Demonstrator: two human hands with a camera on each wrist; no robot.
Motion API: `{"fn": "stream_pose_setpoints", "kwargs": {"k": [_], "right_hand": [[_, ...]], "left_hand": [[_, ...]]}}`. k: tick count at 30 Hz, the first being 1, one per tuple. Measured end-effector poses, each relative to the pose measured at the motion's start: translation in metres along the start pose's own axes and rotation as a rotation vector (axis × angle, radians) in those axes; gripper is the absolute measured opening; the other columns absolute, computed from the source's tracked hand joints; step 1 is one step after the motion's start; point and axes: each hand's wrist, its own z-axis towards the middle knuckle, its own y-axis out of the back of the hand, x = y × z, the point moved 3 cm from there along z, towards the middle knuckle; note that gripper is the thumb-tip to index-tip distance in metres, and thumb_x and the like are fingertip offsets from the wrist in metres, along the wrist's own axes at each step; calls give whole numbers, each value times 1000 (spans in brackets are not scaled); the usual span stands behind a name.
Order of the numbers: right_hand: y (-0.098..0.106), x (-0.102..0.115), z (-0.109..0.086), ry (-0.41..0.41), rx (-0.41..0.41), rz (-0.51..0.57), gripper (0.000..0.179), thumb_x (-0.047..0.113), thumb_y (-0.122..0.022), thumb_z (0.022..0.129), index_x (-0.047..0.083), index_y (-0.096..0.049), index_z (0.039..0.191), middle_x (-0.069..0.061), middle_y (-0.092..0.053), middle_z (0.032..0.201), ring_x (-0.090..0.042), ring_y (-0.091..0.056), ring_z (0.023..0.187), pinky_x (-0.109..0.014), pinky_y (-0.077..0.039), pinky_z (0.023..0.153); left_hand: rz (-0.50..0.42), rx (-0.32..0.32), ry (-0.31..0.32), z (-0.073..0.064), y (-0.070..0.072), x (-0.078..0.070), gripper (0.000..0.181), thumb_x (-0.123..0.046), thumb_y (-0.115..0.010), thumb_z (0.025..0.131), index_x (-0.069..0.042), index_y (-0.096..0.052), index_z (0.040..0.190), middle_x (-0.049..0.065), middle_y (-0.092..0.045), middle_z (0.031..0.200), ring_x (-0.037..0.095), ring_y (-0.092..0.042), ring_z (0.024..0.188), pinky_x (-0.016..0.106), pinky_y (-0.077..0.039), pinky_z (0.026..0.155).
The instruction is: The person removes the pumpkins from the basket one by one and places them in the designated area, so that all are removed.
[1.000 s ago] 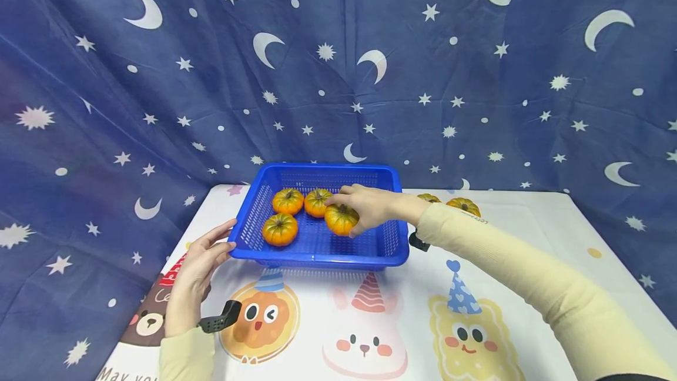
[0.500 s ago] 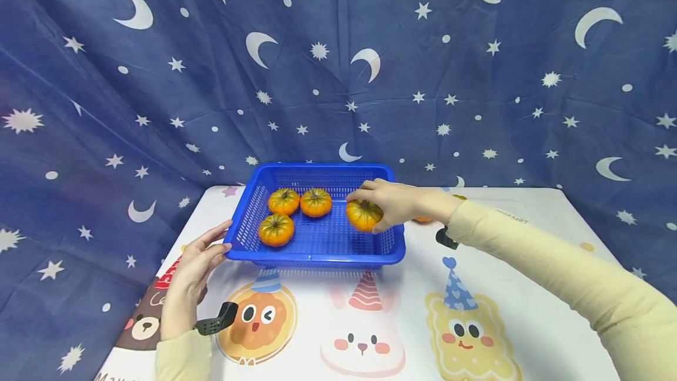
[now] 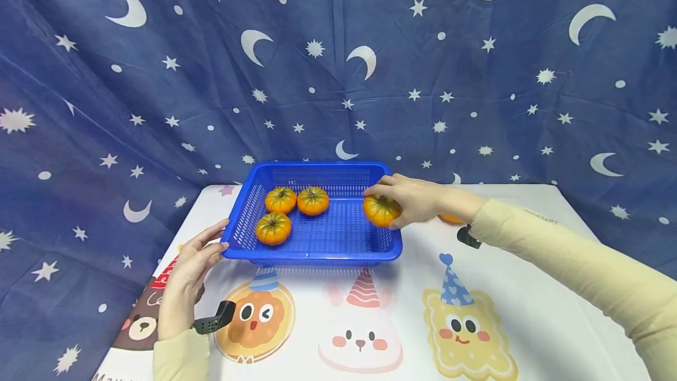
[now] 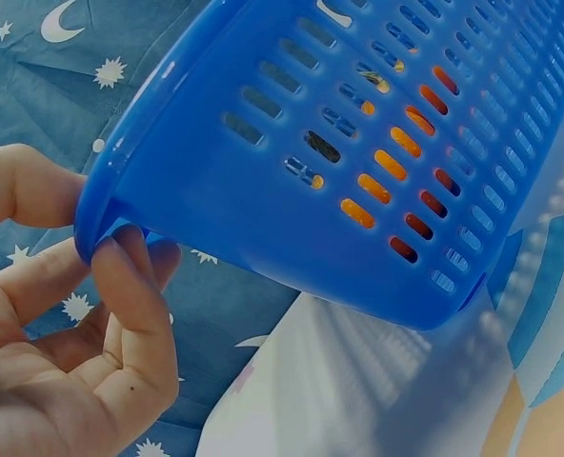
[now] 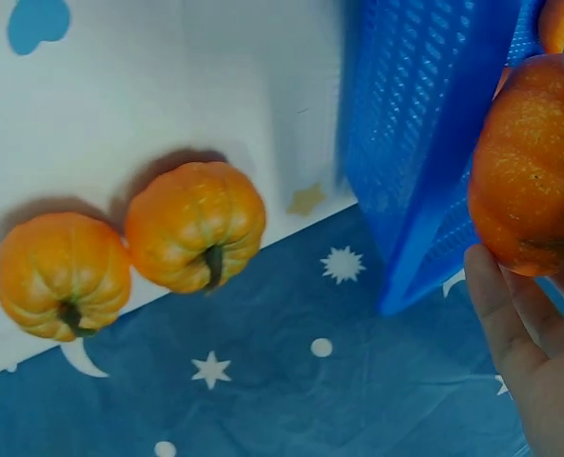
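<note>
From my remote station I see the left hand [image 3: 186, 275] pinching a blue, rectangular, perforated plastic basket [image 3: 338, 233] containing three round, ribbed orange pumpkins [image 3: 272, 229]; the right hand [image 3: 419, 197] grips a fourth pumpkin [image 3: 381, 213] over its right end.

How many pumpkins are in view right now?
6: three pumpkins in the basket, one pumpkin in the right hand, two pumpkins on the table right of the basket. The sleeve may hide others.

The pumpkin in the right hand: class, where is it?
In the head view, the held pumpkin is in the right hand at the right end of the blue basket, right of the three pumpkins inside.
</note>
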Motion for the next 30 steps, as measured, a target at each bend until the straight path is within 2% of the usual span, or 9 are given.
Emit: {"fn": "stream_pose_setpoints", "kwargs": {"k": [10, 15, 21, 30], "right_hand": [[1, -18, -24, -24, -51, 10, 73, 23, -80, 73, 21, -49, 139, -7, -54, 126, -25, -49, 112, -44, -51, 89], [0, -30, -37, -29, -95, 2, 75, 22, -81, 71, 16, -49, 139, -9, -55, 124, -26, -51, 111, -44, -51, 89], [-3, -44, -54, -79, -120, 7, 73, 20, -80, 71, 15, -50, 137, -10, -55, 123, -29, -51, 111, -49, -50, 90], [-12, -71, -82, -141, -150, 12, 72, 16, -80, 69, 13, -53, 135, -10, -56, 118, -25, -49, 104, -43, -51, 86]], "left_hand": [[30, 4, 1, 1, 0, -2, 62, -6, -58, 91, -4, -35, 148, -8, -46, 117, -2, -61, 91, 12, -51, 81], [18, 9, -3, 2, 0, -1, 62, -5, -58, 91, -3, -34, 148, -7, -46, 117, -2, -61, 91, 13, -51, 81], [-17, 17, -12, 1, 1, 1, 58, -3, -56, 92, -6, -38, 147, -10, -47, 115, 0, -62, 91, 13, -52, 79], [-59, 25, -17, 2, 0, 2, 58, -1, -57, 91, -6, -40, 146, -10, -48, 113, 0, -62, 90, 14, -52, 78]]}}
